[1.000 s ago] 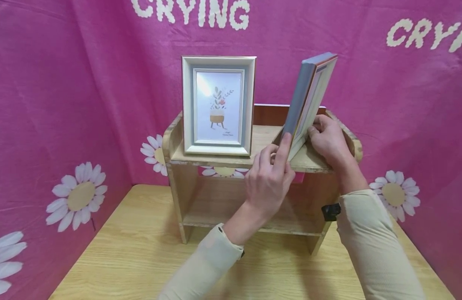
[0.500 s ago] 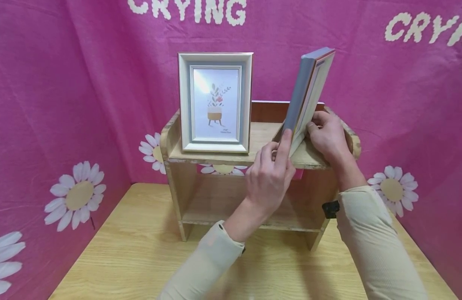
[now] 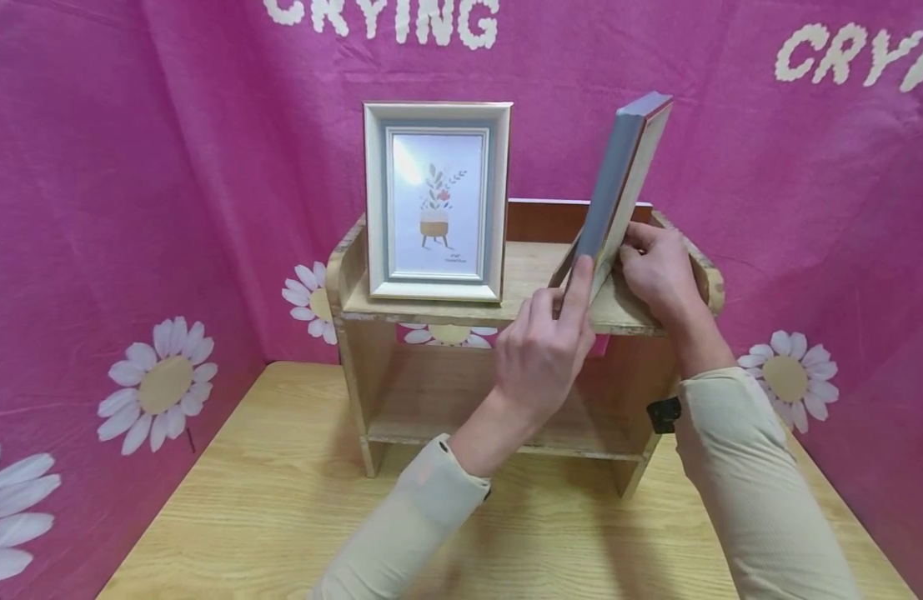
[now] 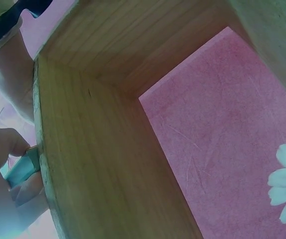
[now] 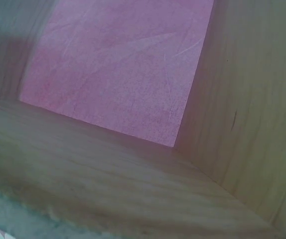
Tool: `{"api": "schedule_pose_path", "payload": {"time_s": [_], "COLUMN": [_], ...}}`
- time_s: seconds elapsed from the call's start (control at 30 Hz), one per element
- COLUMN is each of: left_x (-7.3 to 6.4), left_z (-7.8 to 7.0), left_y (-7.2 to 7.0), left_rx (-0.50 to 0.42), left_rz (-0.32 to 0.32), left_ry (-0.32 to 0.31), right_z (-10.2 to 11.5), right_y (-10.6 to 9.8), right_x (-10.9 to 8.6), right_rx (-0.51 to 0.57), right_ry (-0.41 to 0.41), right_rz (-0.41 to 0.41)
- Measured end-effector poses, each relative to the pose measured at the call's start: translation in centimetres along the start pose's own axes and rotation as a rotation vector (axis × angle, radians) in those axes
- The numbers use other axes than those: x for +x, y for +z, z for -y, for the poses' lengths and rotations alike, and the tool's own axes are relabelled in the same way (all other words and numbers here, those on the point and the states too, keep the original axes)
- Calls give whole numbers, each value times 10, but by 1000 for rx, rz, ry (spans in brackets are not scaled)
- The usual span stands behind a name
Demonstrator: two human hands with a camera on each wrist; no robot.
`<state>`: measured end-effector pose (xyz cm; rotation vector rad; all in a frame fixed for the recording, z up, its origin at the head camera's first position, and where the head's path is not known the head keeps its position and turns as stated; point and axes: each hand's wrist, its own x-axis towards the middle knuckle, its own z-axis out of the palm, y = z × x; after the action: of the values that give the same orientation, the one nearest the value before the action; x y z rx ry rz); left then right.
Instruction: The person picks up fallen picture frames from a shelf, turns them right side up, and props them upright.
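Observation:
A picture frame (image 3: 619,179) with a blue-grey edge stands almost edge-on at the right of the shelf's top board, its face turned to the right. Its back stand (image 3: 568,257) sticks out behind. My left hand (image 3: 544,342) grips the frame's lower near corner, index finger laid along the edge; in the left wrist view, the thumb and fingers pinch that blue-grey corner (image 4: 24,167). At the lower far side, my right hand (image 3: 659,271) holds the frame with curled fingers, partly hidden by it. In the right wrist view, the hand is out of sight.
A second picture frame (image 3: 436,287), white and blue-grey with a potted-plant print, stands upright on the left of the wooden shelf (image 3: 461,315). The shelf has raised side panels and a lower board (image 3: 499,408). It stands on a wooden table (image 3: 281,500) before a pink curtain (image 3: 228,167).
The held picture frame has turned further edge-on, so less of its face shows. Both hands keep hold of it, and the left hand has shifted slightly right.

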<state>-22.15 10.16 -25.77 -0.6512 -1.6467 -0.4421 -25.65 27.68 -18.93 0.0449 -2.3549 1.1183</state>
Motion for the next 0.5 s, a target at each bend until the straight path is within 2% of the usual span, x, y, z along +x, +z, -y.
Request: {"api": "schedule_pose_path", "payload": {"time_s": [0.1,0.17,0.23,0.3,0.4,0.47,0.5], "left_x": [0,1,1,1,2,1,2], "left_z": [0,1,1,0,1,1,1], "left_y": [-1,-2,-2,-1,-1,0,0], "left_rx": [11,26,40,52,59,63,69], "left_rz": [15,21,26,23,11,4,0], "left_ry": [7,13,20,26,30,28,28], "right_z": [2,4,10,18,39,55,64], "right_y": [3,3,2,-2,-9,-15,-18], "right_x": [1,0,-2,-5,-10,-15,-17], "right_rx": [122,207,277,340,421,446,437], "right_ry": [40,83,109,104,12,-105,-170], "right_rz": [24,0,-83,-199,-381,-449,-455]}}
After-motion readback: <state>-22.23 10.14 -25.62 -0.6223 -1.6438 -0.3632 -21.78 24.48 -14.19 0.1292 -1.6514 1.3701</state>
